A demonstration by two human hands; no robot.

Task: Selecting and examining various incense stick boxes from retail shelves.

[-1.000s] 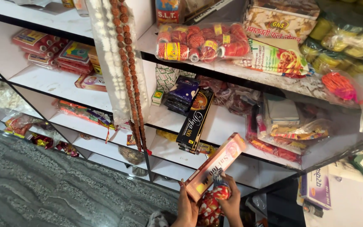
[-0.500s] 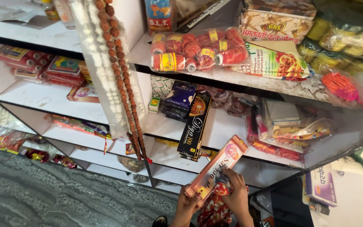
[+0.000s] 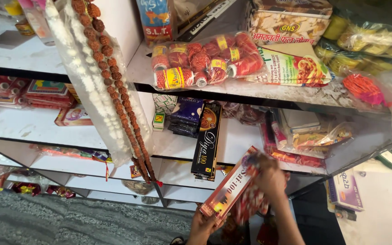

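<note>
perhaps orange-red, long slim box

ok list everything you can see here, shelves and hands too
long box: one, orange and red, held slantwise in both hands below the middle shelf
patterned packet: one, red and white, blurred, against the box under the right hand
black box: one, black with gold, leaning off the middle shelf edge
thread spools: a bagful, red and yellow, upper shelf
brown bead string: one, hanging down the shelf front
white bead string: one, hanging beside the brown one
dark blue packets: a small stack, middle shelf
printed packet: one, green and white, upper shelf
white shelves: several tiers
left hand: at the box's lower end
right hand: on the box's upper end, blurred
</note>
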